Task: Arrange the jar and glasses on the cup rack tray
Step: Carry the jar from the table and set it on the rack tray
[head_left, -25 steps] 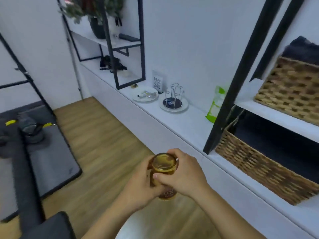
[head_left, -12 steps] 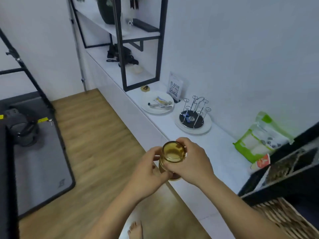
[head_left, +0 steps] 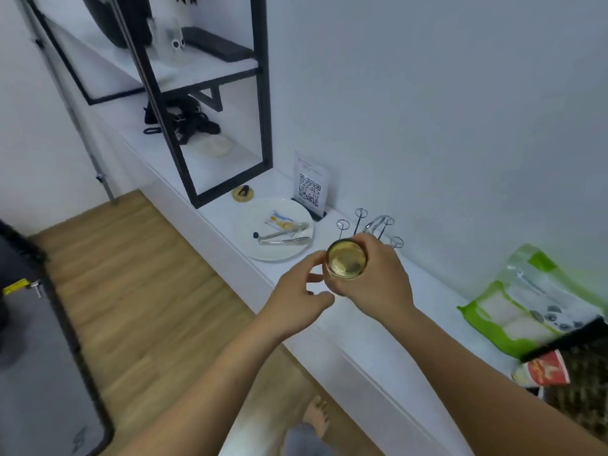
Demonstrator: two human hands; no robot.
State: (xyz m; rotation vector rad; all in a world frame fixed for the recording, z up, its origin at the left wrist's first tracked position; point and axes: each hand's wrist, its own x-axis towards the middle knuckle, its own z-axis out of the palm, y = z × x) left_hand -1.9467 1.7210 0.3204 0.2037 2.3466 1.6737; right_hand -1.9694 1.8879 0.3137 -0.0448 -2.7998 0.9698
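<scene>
I'm looking down at a long white counter [head_left: 362, 324] running from near right to far left, under a black-framed shelf unit [head_left: 204, 103]. On it, a green-and-white bag [head_left: 513, 311] is lying at the right, a white plate [head_left: 263, 238] is sitting at the far left of my hands, and the cup rack tray [head_left: 381, 225] is standing just behind them, only its wire pegs showing above my fingers.

The right hand [head_left: 378, 281] is wrapping around the amber jar [head_left: 346, 261], clamped on its side. The left hand [head_left: 296, 301] is hanging just beside it, fingers loose and spread, thumb near the glass; I cannot tell if it is touching. The jar is standing upright, long axis vertical, round top facing up at the camera, held above the counter's near edge, in front of the rack.

Against half a second ago, the jar is sitting farther out, closer to the rack, and the left hand is coming off it; both hands were gripping then.

The plate is holding metal tongs [head_left: 284, 240] and a small wrapped packet [head_left: 281, 220]. I cannot tell what the jar is holding.
</scene>
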